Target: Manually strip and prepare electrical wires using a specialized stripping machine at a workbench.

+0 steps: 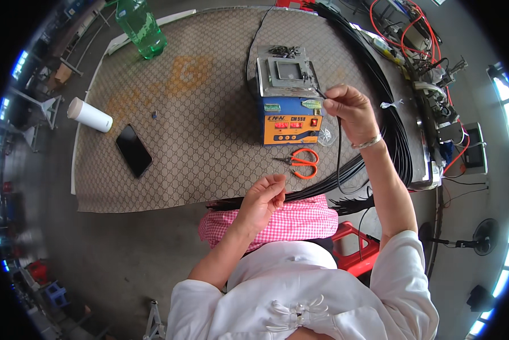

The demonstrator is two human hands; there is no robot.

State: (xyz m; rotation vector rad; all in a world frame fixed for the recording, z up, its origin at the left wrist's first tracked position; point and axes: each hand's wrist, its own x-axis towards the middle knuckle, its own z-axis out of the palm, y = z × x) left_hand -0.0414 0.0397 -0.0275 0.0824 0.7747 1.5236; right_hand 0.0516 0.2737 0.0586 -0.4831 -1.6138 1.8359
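My right hand (351,116) pinches a thin black cable (339,156) close to its end, at the right edge of a solder pot (293,122). That pot is a blue and orange box with a red lit display. On top, a metal tray (268,85) surrounds a square well (289,71); the cable's tip points at the tray's right side. My left hand (261,201) is closed, thumb against curled fingers, over the table's front edge; whatever it may hold is hidden. Orange-handled scissors (304,164) lie between my hands, in front of the pot.
A large bundle of black cables (399,130) curves along the table's right side. Dark scraps (284,51) lie behind the well. To the left are a phone (134,151), a white tumbler (90,115) and a green bottle (141,28). A red stool (353,249) stands below.
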